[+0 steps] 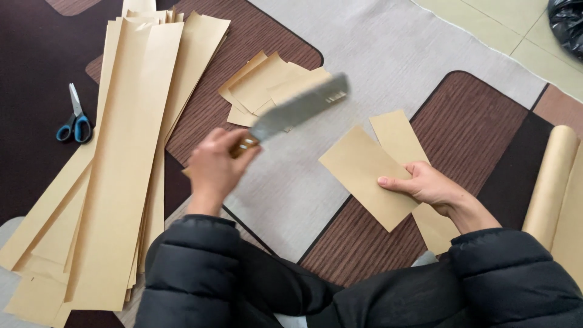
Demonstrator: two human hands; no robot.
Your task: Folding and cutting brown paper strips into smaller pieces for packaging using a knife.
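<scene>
left hand (214, 167) at 9 o'clock, fingers clamped on the cleaver (297, 111) handle, blade blurred; heavy, stiff, sharp, best gripped by the handle; right hand (425, 184) at 3 o'clock pinches a paper sheet (364, 176); light, floppy, best held at an edge.

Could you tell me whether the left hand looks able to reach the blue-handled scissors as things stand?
Probably not straight away: the left hand is closed around a cleaver, so it is occupied. The blue-handled scissors lie in the open on the dark mat beyond the stack of long paper strips, with nothing covering them.
</scene>
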